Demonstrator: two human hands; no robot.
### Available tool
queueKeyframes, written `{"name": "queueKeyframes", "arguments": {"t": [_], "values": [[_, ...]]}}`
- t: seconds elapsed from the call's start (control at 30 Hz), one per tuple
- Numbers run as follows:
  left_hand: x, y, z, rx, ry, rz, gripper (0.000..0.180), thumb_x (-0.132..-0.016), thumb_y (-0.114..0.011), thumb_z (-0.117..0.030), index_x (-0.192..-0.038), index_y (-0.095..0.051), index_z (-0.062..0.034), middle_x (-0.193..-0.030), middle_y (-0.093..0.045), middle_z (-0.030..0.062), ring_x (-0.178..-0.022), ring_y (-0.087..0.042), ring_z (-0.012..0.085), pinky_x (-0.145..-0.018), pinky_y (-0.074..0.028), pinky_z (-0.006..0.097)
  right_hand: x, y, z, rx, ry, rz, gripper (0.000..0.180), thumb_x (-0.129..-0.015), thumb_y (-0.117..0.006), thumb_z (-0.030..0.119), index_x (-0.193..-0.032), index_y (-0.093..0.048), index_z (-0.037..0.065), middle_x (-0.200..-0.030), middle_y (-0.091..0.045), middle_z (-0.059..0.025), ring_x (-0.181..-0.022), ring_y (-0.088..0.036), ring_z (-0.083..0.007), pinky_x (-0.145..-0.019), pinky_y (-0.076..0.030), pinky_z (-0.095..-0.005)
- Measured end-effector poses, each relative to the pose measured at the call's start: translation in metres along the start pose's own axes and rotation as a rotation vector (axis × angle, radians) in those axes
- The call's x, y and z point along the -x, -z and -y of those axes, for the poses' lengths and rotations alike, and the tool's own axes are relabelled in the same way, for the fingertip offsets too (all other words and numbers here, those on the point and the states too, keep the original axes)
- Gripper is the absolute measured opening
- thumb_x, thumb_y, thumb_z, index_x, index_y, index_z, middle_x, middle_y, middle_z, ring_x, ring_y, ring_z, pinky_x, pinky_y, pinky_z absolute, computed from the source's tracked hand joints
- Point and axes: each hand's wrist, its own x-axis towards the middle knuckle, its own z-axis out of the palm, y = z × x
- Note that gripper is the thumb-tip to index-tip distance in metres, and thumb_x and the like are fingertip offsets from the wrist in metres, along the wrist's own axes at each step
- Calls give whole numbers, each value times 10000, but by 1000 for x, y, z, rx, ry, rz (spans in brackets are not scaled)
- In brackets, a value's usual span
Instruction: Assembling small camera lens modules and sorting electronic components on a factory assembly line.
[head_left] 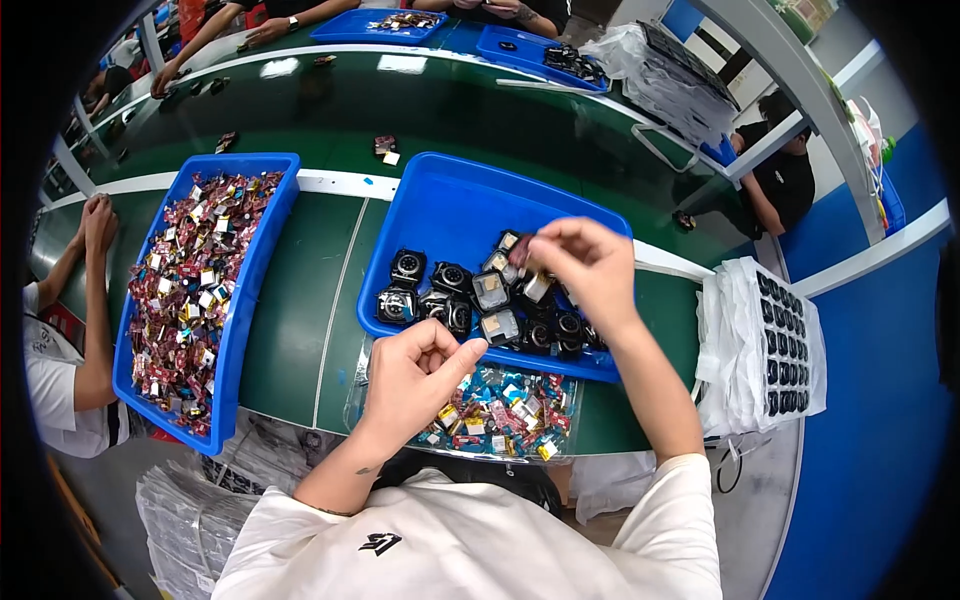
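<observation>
Several black watch cases (pixel 451 277) lie in the blue tray (pixel 425 195) in front of me, some with their round backs up and some with pale insides showing. My right hand (pixel 592 268) is over the tray's right side, its thumb and fingers pinched on a small dark-red part (pixel 519 251) like a circuit board. My left hand (pixel 408 380) is at the tray's near edge, fingers curled and thumb forward. Its thumb tip is close to an open watch case (pixel 499 327); anything within those fingers is hidden. Below the tray, a clear tray holds small circuit boards and batteries (pixel 500 412).
To the left, a long blue tray (pixel 229 385) is heaped with red boards and batteries. Stacked trays of watch cases (pixel 783 345) stand at right. Beyond runs a green conveyor belt (pixel 330 110) with scattered parts. Co-workers sit at the left and across.
</observation>
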Motion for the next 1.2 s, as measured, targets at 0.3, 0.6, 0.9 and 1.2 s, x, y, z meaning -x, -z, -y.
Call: {"name": "queueKeyframes", "arguments": {"t": [0.3, 0.6, 0.9, 1.2], "values": [[1, 21, -6, 43, -106, -85, 138, -859, -684, -112, -801, -634, 2, -645, -614, -17, -524, -433, -6, -460, -320, 181, -162, 94, -108, 673, -336, -397, 277, -668, -797, 298, -826, -758, 73, -822, -712, -105, -774, -669, -197, -747, -497, -313], [-3, 47, -4, -2, -82, -137, 284, -910, -627, -176, -692, -584, 1, -622, -557, 12, -566, -450, 66, -538, -370, 234, -123, 80, -76, 606, 44, -319, 206, -917, -559, 165, -993, -687, 22, -687, -610, -20, -636, -533, -85, -589, -412, -250], [17, 52, -17, -857, -324, 74, 188, -644, -784, -43, -804, -692, -13, -733, -585, 69, -709, -523, 225, -628, -410, 337, 43, 17, -22, 672, 491, -98, 144, -762, -650, -53, -882, -673, 23, -803, -604, -89, -715, -581, -207, -601, -450, -291], [13, 18, -31, -601, -392, 98, 126, -681, -774, -39, -769, -686, -22, -716, -640, 57, -637, -553, 178, -577, -425, 298, 65, 3, -18, 329, 659, 133, 289, -691, -781, 97, -958, -687, 40, -918, -647, -105, -780, -590, -232, -695, -468, -313]]}}
